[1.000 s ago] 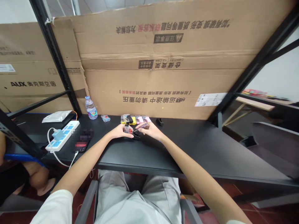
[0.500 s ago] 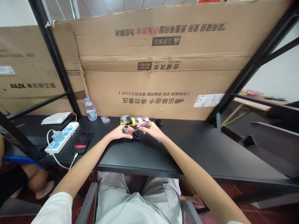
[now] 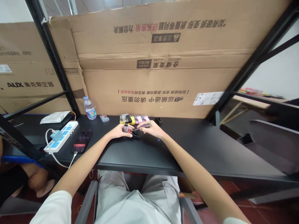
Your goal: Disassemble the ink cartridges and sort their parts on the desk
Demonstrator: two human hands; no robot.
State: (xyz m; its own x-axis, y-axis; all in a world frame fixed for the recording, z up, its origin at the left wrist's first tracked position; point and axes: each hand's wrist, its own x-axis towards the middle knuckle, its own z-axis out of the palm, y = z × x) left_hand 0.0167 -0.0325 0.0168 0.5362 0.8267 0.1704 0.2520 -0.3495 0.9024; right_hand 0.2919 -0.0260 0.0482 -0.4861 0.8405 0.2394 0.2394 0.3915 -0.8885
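Note:
My left hand [image 3: 117,132] is closed around a small clear-cased block [image 3: 127,129] with black and red parts, gripping it between thumb and fingers just above the table. My right hand [image 3: 153,130] pinches a slim screwdriver [image 3: 147,125], its thin shaft pointing left at the block. Whether the tip touches the block is too small to tell. Beneath the hands lies a black plastic part [image 3: 135,135], partly covered by them. Behind them stands a row of similar small blocks, among them a yellow and black one [image 3: 132,120] and a pink one [image 3: 139,119].
On the black table [image 3: 187,149] are a water bottle [image 3: 90,108], another clear block [image 3: 104,118], a small black piece [image 3: 158,121], a white power strip [image 3: 62,137] and a phone [image 3: 81,143] on a cable. A cardboard sheet [image 3: 149,77] walls the back. Another person's leg [image 3: 35,179] shows at left.
The view has tilted slightly. My right hand's screwdriver lies flatter, and its shaft still points at the block. My left hand keeps its hold, with little movement.

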